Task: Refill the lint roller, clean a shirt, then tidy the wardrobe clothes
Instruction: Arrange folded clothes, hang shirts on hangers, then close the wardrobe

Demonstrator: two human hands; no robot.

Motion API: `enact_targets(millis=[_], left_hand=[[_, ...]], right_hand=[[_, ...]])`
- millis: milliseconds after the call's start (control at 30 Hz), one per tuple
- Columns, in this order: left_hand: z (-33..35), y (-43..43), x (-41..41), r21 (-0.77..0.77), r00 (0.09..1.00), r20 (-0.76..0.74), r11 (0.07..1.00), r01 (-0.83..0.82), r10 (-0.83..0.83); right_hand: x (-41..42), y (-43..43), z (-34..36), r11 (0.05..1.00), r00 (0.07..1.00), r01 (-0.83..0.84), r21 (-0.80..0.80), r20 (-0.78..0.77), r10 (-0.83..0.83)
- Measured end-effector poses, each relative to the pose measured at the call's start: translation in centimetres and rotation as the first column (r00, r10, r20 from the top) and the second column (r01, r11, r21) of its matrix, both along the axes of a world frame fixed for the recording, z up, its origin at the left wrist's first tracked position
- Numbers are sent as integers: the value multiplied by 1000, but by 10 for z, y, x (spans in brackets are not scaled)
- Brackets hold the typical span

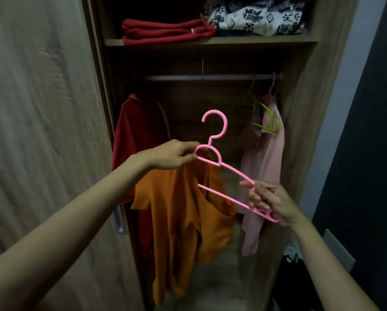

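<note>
I stand before an open wooden wardrobe. A pink plastic hanger (215, 140) is tilted in front of me, hook up. My left hand (172, 156) grips its left shoulder together with the collar of an orange shirt (183, 221), which hangs down from that hand. My right hand (270, 202) holds the hanger's right end, low and to the right. The right half of the hanger is bare; the shirt covers only the left side.
On the rail (210, 77) hang a red shirt (138, 131) at left, a pale pink garment (264, 176) at right and an empty green hanger (266, 120). The shelf above holds folded red cloth (163, 32) and patterned fabric (255, 16). The wardrobe door (42, 108) stands at left.
</note>
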State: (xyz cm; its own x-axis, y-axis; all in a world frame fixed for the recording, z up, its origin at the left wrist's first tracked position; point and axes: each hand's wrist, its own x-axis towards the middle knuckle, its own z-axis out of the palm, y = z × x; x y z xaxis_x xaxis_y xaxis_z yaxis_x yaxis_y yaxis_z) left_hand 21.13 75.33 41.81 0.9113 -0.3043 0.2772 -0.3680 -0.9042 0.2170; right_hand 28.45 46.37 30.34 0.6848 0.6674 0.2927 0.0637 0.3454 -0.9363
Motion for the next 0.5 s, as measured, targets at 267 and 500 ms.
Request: enact_targets(millis=[267,500], left_hand=[[2,-13,-5,-173,979,198,985,-6,40],[17,-37,-14,-225,936,346,974,21,60]], right_hand=[[-5,-10,41,663,467,744,80,647,-602],[-79,48,14,726,170,592,351,825,-538]])
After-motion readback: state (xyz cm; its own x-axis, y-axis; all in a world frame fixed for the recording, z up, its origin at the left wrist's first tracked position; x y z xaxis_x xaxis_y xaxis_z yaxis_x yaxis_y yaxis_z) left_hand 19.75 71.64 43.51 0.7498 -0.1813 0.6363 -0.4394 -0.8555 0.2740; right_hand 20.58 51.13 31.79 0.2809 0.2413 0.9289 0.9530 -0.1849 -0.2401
